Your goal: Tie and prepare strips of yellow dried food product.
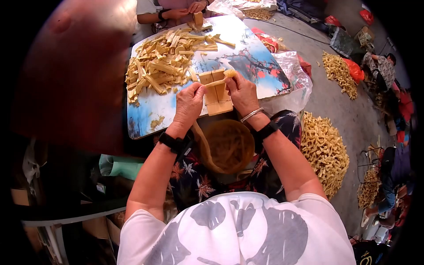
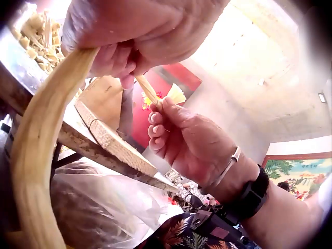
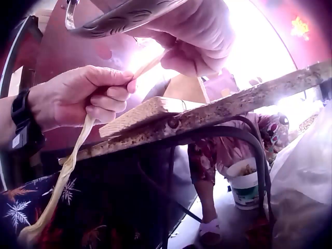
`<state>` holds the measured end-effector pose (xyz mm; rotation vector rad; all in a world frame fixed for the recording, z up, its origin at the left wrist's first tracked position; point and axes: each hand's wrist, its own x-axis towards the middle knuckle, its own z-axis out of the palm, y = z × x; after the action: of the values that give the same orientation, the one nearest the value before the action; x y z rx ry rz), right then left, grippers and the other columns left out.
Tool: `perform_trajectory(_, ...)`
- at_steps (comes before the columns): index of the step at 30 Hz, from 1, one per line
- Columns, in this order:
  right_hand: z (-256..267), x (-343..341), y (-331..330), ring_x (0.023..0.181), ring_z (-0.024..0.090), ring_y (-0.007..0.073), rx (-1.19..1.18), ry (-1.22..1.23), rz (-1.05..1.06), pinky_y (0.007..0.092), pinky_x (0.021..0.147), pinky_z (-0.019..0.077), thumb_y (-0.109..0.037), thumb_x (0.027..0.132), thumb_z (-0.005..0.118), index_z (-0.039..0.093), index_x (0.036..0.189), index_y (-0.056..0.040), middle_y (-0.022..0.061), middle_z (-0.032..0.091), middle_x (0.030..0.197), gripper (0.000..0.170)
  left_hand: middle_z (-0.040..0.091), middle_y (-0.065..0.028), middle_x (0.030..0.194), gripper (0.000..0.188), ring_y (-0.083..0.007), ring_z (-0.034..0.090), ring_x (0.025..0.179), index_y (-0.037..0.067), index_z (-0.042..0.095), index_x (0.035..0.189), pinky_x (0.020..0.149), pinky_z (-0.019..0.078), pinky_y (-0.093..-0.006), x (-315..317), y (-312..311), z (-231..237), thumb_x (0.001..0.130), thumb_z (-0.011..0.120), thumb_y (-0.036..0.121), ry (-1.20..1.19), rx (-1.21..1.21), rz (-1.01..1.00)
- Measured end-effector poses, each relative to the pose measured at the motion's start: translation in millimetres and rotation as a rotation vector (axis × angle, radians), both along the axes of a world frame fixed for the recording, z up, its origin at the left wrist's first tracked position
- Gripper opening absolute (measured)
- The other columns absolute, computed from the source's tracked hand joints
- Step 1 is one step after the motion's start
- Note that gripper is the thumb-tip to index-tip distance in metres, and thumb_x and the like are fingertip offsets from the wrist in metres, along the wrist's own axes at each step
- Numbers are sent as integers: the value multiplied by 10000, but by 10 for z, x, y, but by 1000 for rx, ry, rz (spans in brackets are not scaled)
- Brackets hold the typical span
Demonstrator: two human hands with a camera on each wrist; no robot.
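Note:
Between my two hands runs a long, pale yellow, soft strip (image 1: pixel 214 83), held taut. My left hand (image 1: pixel 189 105) grips it with curled fingers, and its loose tail (image 2: pixel 37 142) hangs below that hand toward a round brown basin (image 1: pixel 247 148) between the knees. With thumb and fingers, my right hand (image 1: pixel 244 93) pinches the other end, where a frayed tuft (image 2: pixel 177 94) sticks out. Under the strip, a wooden stand (image 1: pixel 219 107) of joined boards sits at the table edge. Similar strips lie inside the basin.
A heap of short yellow pieces (image 1: pixel 161 66) covers the left of the painted table (image 1: pixel 260 48). Someone's hands (image 1: pixel 187 11) are across it. Piles of knotted yellow pieces (image 1: pixel 324 152) lie on the floor at right. A plastic bag (image 1: pixel 293 84) hangs by the table's right corner.

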<state>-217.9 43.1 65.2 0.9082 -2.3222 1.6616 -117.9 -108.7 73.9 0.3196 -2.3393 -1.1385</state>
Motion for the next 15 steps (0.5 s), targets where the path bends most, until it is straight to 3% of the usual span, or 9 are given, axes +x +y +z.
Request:
perform_trajectory(1, -7, -38, -23, 785, 628, 401, 34, 6, -23, 470, 666, 485, -221, 948, 582, 577, 922, -17, 179, 655, 816, 206, 570, -41, 618, 206, -112, 508, 581, 15, 679, 879, 557, 423, -293, -43, -8, -12, 951, 604, 193, -4, 26, 3)
perform_trajectory(5, -141, -155, -115, 814, 623, 399, 93, 52, -45, 480, 700, 485, -194, 924, 594, 585, 913, -19, 193, 651, 844, 175, 556, -27, 604, 210, -101, 496, 574, 18, 678, 862, 547, 413, -289, -162, -70, -150, 951, 606, 195, -7, 44, 19)
perform_trajectory(8, -237, -153, -137, 829, 623, 396, 176, 118, -46, 480, 721, 488, -177, 906, 607, 594, 921, -22, 198, 650, 863, 156, 632, -135, 666, 213, -246, 608, 591, 14, 675, 857, 591, 474, -358, -180, -23, -114, 936, 587, 192, -80, 37, 40)
perform_trajectory(13, -281, -187, -77, 815, 626, 394, 231, 224, -36, 459, 701, 495, -158, 894, 618, 617, 948, -32, 194, 651, 849, 137, 647, -129, 691, 219, -210, 601, 605, 21, 687, 860, 608, 479, -351, -241, -110, -262, 939, 571, 189, -44, 164, 118)
perform_trajectory(14, -278, -187, -31, 767, 628, 345, 207, 156, -14, 420, 680, 494, -162, 906, 618, 633, 977, -34, 177, 652, 823, 146, 649, -125, 697, 222, -198, 599, 610, 21, 688, 860, 613, 481, -350, -219, -114, -270, 940, 568, 189, -45, 188, 109)
perform_trajectory(15, -229, -178, 46, 718, 629, 297, 184, 86, 7, 381, 660, 493, -165, 918, 618, 649, 1005, -36, 161, 653, 798, 158, 612, -62, 650, 238, -130, 548, 588, 15, 694, 881, 576, 453, -306, -234, -174, -363, 952, 563, 200, -25, 353, 78)
